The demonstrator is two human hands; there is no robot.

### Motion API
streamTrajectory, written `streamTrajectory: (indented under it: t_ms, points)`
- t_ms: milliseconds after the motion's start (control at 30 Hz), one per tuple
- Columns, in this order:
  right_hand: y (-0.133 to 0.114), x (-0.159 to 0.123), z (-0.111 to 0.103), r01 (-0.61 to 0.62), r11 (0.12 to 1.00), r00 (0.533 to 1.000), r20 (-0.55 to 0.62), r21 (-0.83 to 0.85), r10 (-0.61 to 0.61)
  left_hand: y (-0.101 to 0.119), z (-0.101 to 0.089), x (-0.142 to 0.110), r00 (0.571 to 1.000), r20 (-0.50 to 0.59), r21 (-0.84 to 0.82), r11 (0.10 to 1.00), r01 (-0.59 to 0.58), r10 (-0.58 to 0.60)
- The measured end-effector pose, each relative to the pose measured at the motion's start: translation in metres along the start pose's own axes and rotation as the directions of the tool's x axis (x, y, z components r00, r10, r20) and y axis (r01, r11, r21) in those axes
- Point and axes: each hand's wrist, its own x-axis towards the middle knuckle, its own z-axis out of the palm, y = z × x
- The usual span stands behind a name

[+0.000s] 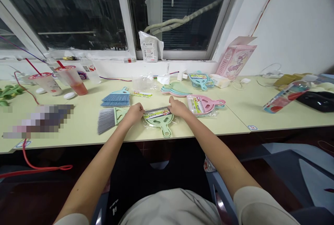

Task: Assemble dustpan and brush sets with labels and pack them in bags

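In front of me on the table lies a green dustpan and brush set (163, 122) in a clear plastic bag, its handle pointing towards me and a printed label across its top. My left hand (135, 113) is closed at the top left corner of the bag. At the top right corner, my right hand (178, 107) pinches the bag's edge. Left of my left hand are a grey-bristled brush (106, 119) with a green head and blue-bristled brushes (116, 99). Beside my right hand sits a bagged pink dustpan set (206, 105).
Stacked dustpans (177, 88) and a blue bagged set (200, 80) lie farther back. Drink cups (75, 80) stand at the left, a pink box (236, 59) at the back right. A bottle (287, 96) lies right. Crumpled clear plastic (144, 82) and a label card (142, 94) lie mid-table.
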Motion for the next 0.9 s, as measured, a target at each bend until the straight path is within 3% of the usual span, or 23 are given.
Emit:
streamTrajectory:
  t_ms: [167, 533, 633, 767, 833, 900]
  points:
    - [-0.006, -0.001, 0.000, -0.044, 0.999, 0.999, 0.009, 0.010, 0.044, 0.002, 0.003, 0.002, 0.997, 0.003, 0.045, 0.996, 0.075, -0.075]
    - [-0.002, 0.006, 0.003, -0.012, 0.997, 1.000, -0.008, -0.076, 0.012, 0.005, 0.003, 0.011, 0.991, 0.112, 0.153, 0.987, 0.050, -0.068]
    - [-0.002, 0.009, -0.001, -0.017, 0.994, 1.000, -0.014, -0.108, 0.016, 0.009, 0.003, 0.010, 0.983, 0.137, 0.073, 0.991, 0.110, -0.119]
    - [-0.005, 0.010, -0.017, -0.068, 0.987, 0.989, -0.139, -0.145, 0.048, 0.022, 0.000, 0.004, 0.942, 0.251, -0.157, 0.951, 0.266, -0.222]
    - [-0.011, 0.001, -0.027, -0.108, 0.985, 0.975, -0.208, -0.138, 0.078, 0.025, -0.004, 0.001, 0.918, 0.338, -0.230, 0.927, 0.295, -0.208]
    - [-0.021, -0.017, -0.033, -0.098, 0.987, 0.972, -0.224, -0.124, 0.069, 0.021, -0.008, 0.001, 0.906, 0.373, -0.193, 0.939, 0.284, -0.198]
